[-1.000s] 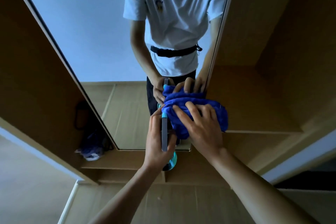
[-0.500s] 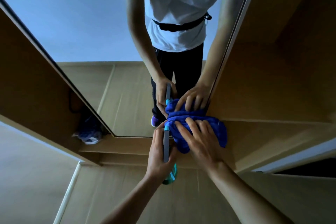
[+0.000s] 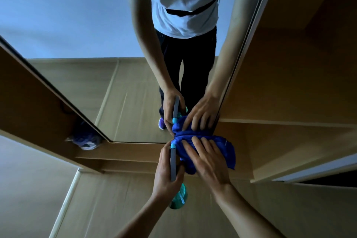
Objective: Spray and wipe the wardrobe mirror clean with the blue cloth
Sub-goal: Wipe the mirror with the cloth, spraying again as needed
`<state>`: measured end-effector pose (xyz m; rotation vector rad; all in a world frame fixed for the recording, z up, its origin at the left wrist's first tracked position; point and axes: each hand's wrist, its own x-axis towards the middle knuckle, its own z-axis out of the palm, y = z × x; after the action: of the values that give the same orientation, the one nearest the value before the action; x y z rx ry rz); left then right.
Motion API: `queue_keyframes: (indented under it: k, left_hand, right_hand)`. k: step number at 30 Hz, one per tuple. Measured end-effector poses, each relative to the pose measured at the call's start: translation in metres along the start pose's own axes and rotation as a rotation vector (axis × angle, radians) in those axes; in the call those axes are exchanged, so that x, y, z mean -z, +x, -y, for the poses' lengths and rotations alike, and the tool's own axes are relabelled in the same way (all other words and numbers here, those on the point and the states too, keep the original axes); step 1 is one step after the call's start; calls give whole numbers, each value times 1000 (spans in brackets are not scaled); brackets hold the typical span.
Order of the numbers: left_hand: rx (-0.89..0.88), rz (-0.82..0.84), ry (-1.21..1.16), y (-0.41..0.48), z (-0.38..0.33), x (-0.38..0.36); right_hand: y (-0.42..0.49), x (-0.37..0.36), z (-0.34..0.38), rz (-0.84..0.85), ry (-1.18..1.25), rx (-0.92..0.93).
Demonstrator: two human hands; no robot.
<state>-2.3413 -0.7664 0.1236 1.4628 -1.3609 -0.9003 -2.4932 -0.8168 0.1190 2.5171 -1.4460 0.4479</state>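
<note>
Working low at the bottom right corner of the tall rectangular wardrobe mirror (image 3: pixel 77 25), hard against the light wooden wardrobe frame (image 3: pixel 289 83). Pressing the bunched deep-blue cloth (image 3: pixel 229 152) onto the glass there, with part of it lapping over the wooden rail below. Holding it down with the right hand (image 3: pixel 208 166), fingers (image 3: pixel 202 147) laid straight and spread over the bundle, not curled round it. Gripping the translucent teal plastic spray bottle (image 3: pixel 178 197) in the left hand (image 3: pixel 164 176), fingers wrapped narrow round its grey head, body hanging below the palm, pale blue nozzle (image 3: pixel 173 146) just beside the cloth and near the glass. Likely trouble from here: riding the thick wad over the corner seam and leaving a streak along the edge; dragging damp cloth across the wood instead of the glass; knocking the hard nozzle against the mirror; squeezing the trigger by accident so close in, soaking cloth or rail. Cannot tell how much liquid sits in the bottle, given the dim light and tinted plastic.
</note>
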Motion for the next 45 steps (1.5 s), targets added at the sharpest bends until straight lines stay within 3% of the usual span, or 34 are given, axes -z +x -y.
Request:
queue_keyframes:
  k: [10,23,40,45]
  left_hand:
    - [-9,74,46,4,40,-6]
    - [-19,32,34,-17,-1,6]
    - [-175,108,-137,-28,-141,60]
    - [-254,138,-144,-24,-185,78]
  right_hand:
    - [-11,-28,7,180,74,-68]
    - [-9,40,3,403,247,-223]
    - [0,179,11,278,375,-383]
    - [12,227,14,151,420,-457]
